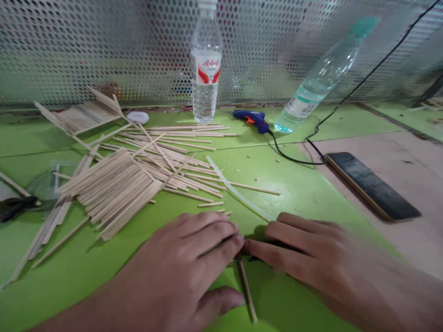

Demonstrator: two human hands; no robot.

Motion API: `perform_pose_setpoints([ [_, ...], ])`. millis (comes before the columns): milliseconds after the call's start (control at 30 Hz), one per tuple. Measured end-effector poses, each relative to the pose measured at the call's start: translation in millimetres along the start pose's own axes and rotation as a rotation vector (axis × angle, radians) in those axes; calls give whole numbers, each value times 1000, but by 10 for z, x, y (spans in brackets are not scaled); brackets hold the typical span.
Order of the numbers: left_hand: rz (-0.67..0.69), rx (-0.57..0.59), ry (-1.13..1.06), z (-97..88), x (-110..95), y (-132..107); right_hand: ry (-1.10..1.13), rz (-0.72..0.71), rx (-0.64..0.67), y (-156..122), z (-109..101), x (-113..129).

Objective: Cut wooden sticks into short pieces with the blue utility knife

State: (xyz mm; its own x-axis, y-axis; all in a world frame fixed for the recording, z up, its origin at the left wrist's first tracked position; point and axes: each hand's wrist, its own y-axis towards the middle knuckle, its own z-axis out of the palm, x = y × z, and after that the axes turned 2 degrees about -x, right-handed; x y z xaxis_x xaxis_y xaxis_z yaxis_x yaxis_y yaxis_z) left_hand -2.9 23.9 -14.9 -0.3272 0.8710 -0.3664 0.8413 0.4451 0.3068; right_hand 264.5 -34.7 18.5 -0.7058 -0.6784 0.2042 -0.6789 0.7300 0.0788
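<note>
My left hand (188,263) lies flat on the green mat (294,184), fingers stretched out toward the right. My right hand (311,251) lies flat opposite it, fingers stretched left. The fingertips of both hands meet over thin wooden sticks, pressing them down. One wooden stick (247,290) sticks out toward me from under the fingertips, beside my left thumb. A clear glue stick (240,193) runs diagonally from the pile to just beyond my right hand.
A large pile of wooden sticks (117,189) spreads across the left. A blue glue gun (252,119) with black cord, an upright water bottle (206,64), a leaning bottle (318,80) and a phone (372,184) sit behind and right. Perforated metal panel at back.
</note>
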Motion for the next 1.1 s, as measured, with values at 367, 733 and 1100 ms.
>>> perform_pose_setpoints([
  [367, -49, 45, -9, -11, -22, 13, 33, -1, 66, 44, -74, 6],
  [733, -23, 1, 14, 22, 4, 2, 79, -61, 24, 28, -84, 17],
  [1100, -4, -19, 57, 30, -3, 7, 14, -53, 18, 122, -41, 200],
])
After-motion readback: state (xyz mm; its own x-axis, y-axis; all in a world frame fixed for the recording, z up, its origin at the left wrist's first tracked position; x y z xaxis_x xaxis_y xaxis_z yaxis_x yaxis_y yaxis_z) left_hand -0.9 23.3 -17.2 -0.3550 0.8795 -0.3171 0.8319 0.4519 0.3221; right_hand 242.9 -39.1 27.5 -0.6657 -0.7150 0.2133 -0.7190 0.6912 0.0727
